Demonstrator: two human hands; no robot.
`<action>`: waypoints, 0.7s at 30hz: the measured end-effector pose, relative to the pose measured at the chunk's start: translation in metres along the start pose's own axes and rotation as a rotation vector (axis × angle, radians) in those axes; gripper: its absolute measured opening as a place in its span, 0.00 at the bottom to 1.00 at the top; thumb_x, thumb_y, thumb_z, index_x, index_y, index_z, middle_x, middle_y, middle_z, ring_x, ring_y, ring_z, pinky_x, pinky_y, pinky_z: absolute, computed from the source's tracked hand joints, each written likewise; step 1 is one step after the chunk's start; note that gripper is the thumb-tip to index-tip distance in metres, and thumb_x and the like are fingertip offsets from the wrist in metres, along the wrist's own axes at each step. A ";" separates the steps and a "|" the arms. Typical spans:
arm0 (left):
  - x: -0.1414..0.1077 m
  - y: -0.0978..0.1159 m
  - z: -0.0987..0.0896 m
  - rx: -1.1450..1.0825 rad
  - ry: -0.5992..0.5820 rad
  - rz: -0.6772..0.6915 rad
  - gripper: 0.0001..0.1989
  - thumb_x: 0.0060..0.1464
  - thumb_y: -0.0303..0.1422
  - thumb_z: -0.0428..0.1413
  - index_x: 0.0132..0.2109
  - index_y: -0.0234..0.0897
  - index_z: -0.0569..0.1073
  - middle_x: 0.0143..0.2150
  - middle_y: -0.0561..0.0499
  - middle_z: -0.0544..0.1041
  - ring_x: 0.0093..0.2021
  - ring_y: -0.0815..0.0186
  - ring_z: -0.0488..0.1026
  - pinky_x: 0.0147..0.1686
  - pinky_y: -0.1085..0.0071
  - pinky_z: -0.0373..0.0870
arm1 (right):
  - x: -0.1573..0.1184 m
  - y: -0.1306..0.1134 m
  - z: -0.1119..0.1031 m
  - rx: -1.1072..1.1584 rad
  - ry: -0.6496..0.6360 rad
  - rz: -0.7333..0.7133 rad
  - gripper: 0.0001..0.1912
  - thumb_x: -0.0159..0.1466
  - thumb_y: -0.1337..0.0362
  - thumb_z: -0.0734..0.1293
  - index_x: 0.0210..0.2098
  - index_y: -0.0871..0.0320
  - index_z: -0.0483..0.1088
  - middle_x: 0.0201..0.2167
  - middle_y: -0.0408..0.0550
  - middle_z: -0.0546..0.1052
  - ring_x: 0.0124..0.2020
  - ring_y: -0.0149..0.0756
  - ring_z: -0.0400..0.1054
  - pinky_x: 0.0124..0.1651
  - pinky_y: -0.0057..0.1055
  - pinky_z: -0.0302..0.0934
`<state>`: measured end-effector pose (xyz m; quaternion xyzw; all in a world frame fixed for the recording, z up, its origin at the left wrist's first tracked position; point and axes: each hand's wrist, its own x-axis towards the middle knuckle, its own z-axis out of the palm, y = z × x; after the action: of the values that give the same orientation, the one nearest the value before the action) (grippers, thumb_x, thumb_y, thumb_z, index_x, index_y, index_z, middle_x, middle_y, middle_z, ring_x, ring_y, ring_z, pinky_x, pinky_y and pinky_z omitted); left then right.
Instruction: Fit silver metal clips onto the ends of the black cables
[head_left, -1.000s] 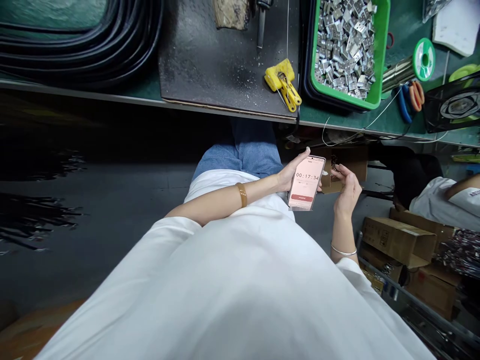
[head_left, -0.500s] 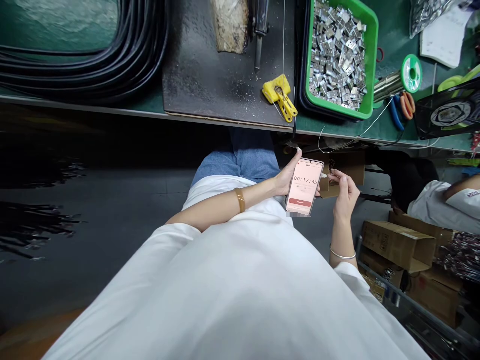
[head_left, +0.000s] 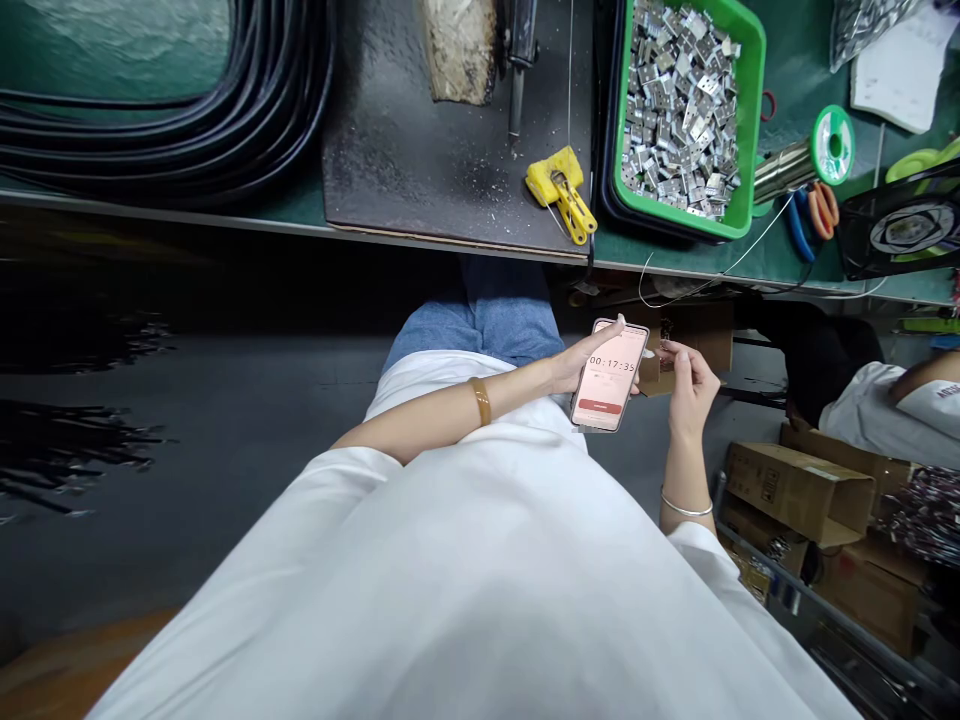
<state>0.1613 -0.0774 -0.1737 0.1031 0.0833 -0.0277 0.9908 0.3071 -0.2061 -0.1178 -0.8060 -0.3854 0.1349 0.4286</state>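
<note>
A smartphone point(head_left: 609, 385) with a lit pink screen reading 00:17:35 rests in my left hand point(head_left: 576, 366), over my lap. The left thumb lies across the upper part of the screen, and fingertips show at the phone's right edge. Just right of the phone is my right hand point(head_left: 691, 385), raised with its fingers curled and drawn together near the thumb. Whether anything small sits between those fingertips I cannot make out. The right hand is apart from the phone.
Ahead is the bench with a green tray point(head_left: 757, 120) of metal parts, a yellow-handled cutting tool point(head_left: 574, 205), a solder wire spool point(head_left: 829, 145), scissors point(head_left: 821, 212) and a black cable coil point(head_left: 292, 120). Cardboard boxes point(head_left: 799, 485) and a seated person point(head_left: 874, 415) are at the right.
My left thumb has moved from the phone's top left edge across the top of its screen. The right hand has hardly moved. The view has shifted slightly.
</note>
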 end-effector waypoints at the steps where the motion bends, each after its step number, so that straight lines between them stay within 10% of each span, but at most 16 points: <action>1: 0.000 -0.001 0.000 0.000 0.003 -0.002 0.37 0.58 0.63 0.47 0.50 0.32 0.75 0.36 0.39 0.81 0.34 0.56 0.81 0.39 0.60 0.78 | -0.001 0.001 0.000 0.000 0.004 0.002 0.17 0.70 0.51 0.62 0.44 0.54 0.78 0.42 0.49 0.81 0.47 0.41 0.75 0.57 0.45 0.67; 15: 0.007 -0.026 -0.017 0.360 0.152 0.027 0.25 0.43 0.39 0.69 0.49 0.34 0.75 0.40 0.45 0.80 0.35 0.63 0.79 0.41 0.64 0.76 | -0.004 -0.009 0.002 -0.071 -0.229 0.117 0.29 0.66 0.44 0.65 0.58 0.55 0.71 0.44 0.50 0.81 0.45 0.42 0.76 0.55 0.43 0.68; 21: 0.014 -0.052 -0.022 0.682 0.227 0.254 0.12 0.50 0.31 0.66 0.41 0.30 0.77 0.36 0.48 0.79 0.37 0.64 0.75 0.42 0.65 0.74 | -0.027 -0.022 0.039 -0.348 -0.355 0.182 0.51 0.59 0.41 0.70 0.73 0.48 0.45 0.62 0.53 0.71 0.58 0.48 0.70 0.60 0.45 0.65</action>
<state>0.1676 -0.1239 -0.2071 0.4387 0.1651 0.0810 0.8796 0.2564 -0.1959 -0.1269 -0.8626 -0.3978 0.2442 0.1954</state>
